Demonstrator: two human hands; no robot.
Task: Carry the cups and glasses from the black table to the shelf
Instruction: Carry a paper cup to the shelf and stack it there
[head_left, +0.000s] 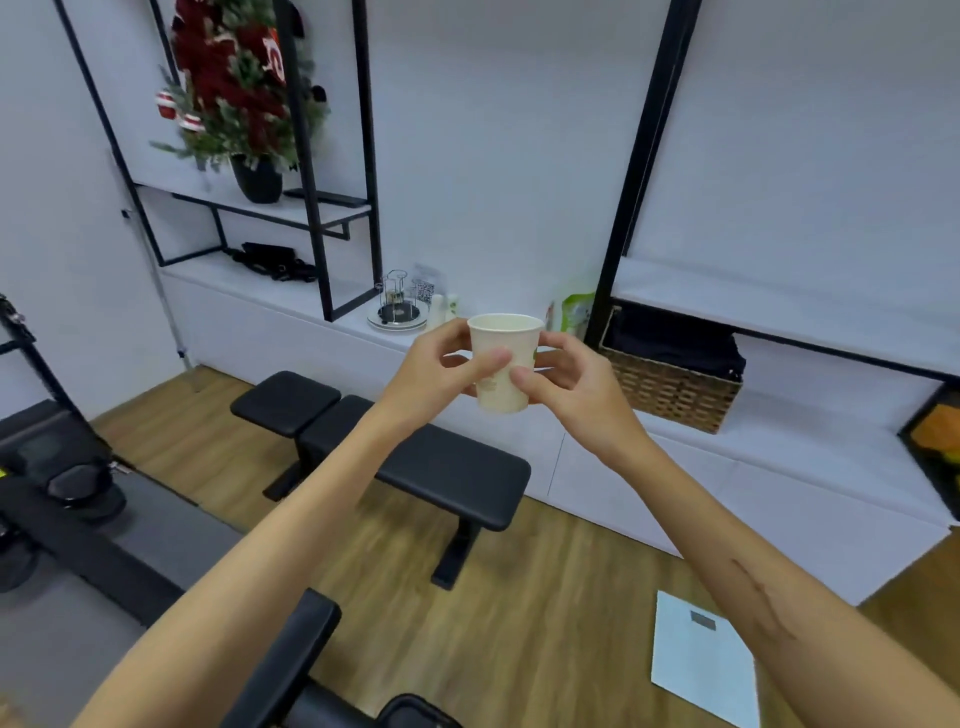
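Observation:
A cream paper cup (503, 343) is upright in the air in front of me, held between both hands. My left hand (441, 369) grips its left side with thumb and fingers. My right hand (563, 379) pinches its right side. Beyond the cup runs the long white shelf (291, 296) along the wall. On it stands a round wire cup rack (397, 306) on a tray, with two small white bottles (444, 309) beside it. The black table is out of view.
A black padded bench (395, 452) stands on the wood floor between me and the shelf. A wicker basket (670, 384) and a green-white packet (574, 312) sit on the shelf to the right. A white scale (701, 660) lies on the floor. Gym equipment (62, 483) is at left.

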